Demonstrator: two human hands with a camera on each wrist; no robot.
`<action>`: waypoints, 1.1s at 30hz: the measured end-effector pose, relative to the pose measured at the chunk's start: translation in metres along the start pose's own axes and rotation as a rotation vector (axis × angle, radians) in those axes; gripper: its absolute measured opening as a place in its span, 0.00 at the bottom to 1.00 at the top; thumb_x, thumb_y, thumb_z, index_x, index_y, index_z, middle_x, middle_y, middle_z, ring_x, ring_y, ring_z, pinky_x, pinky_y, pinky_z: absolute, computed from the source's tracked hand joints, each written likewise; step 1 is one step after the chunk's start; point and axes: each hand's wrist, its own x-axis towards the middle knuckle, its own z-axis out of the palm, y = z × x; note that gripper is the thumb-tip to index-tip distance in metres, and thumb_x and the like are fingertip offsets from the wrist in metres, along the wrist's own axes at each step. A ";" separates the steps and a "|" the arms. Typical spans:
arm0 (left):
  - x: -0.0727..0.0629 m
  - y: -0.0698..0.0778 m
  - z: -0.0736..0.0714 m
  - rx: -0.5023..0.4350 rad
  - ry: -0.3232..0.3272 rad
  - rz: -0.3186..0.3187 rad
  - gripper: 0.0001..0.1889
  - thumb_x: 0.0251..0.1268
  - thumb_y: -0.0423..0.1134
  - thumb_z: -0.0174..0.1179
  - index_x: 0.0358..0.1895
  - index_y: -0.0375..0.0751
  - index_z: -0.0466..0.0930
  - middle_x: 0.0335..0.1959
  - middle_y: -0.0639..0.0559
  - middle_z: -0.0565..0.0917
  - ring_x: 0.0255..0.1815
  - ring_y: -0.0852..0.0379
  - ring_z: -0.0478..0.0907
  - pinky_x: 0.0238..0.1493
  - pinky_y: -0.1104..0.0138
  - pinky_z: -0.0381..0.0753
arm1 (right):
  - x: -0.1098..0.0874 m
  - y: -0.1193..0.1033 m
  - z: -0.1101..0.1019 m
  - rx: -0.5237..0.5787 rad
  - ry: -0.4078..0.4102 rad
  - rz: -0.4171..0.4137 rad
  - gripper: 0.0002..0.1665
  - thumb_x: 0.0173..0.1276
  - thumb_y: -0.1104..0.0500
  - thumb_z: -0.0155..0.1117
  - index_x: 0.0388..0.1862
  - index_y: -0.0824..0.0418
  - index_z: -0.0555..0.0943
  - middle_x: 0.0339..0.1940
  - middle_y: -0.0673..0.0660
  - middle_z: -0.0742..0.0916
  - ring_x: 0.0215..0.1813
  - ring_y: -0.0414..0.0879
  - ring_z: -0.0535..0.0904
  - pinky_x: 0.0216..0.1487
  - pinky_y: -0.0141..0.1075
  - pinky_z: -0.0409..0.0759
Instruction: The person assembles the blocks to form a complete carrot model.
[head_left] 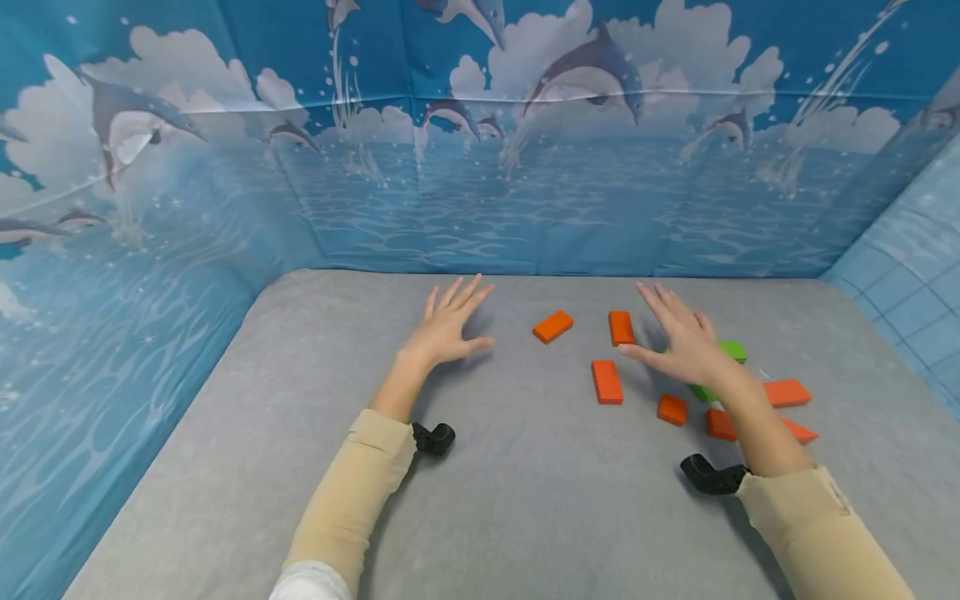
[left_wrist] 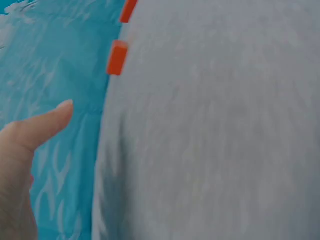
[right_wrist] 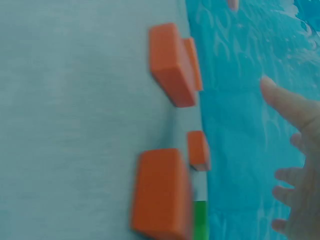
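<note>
Both together, held left hand (head_left: pixel 442 335) and right hand (head_left: pixel 686 343) empty and spread above the grey table (head_left: pixel 525 508); saw orange blocks (head_left: pixel 607 382) around the right hand, with green pieces (head_left: pixel 734 352) partly hidden behind it.

I could pass between my left hand (head_left: pixel 441 335) and the nearest orange block (head_left: pixel 553 327); around my right hand (head_left: pixel 686 343), orange and green blocks (head_left: pixel 607 382) obstruct.

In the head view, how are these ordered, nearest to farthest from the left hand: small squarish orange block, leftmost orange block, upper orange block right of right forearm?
1. Leftmost orange block: right of the left hand.
2. Small squarish orange block: farther right.
3. Upper orange block: beyond the right forearm.
</note>
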 end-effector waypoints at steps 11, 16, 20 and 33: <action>0.045 0.024 0.023 -0.088 -0.094 0.156 0.46 0.53 0.55 0.63 0.73 0.56 0.46 0.74 0.56 0.46 0.73 0.51 0.40 0.67 0.48 0.36 | -0.012 0.002 0.036 0.372 -0.130 -0.177 0.50 0.56 0.48 0.68 0.71 0.60 0.54 0.69 0.65 0.62 0.67 0.62 0.56 0.60 0.62 0.53; 0.061 0.034 0.030 -0.129 -0.132 0.147 0.44 0.52 0.49 0.66 0.71 0.54 0.52 0.72 0.57 0.53 0.73 0.50 0.42 0.67 0.49 0.38 | -0.014 0.003 0.046 0.410 -0.168 -0.207 0.47 0.54 0.50 0.70 0.68 0.63 0.59 0.66 0.64 0.67 0.65 0.59 0.60 0.61 0.58 0.54; 0.070 0.040 0.035 -0.168 -0.163 0.140 0.40 0.52 0.43 0.66 0.70 0.54 0.56 0.70 0.57 0.57 0.72 0.51 0.45 0.67 0.50 0.40 | -0.014 0.006 0.053 0.391 -0.140 -0.251 0.44 0.52 0.52 0.72 0.64 0.64 0.65 0.62 0.63 0.71 0.63 0.58 0.62 0.60 0.56 0.56; 0.089 0.051 0.051 -0.385 -0.232 0.029 0.39 0.48 0.29 0.62 0.66 0.60 0.63 0.68 0.55 0.62 0.65 0.54 0.57 0.61 0.55 0.57 | -0.016 0.009 0.056 0.375 -0.106 -0.250 0.36 0.52 0.54 0.72 0.58 0.62 0.70 0.59 0.62 0.74 0.63 0.58 0.63 0.60 0.56 0.57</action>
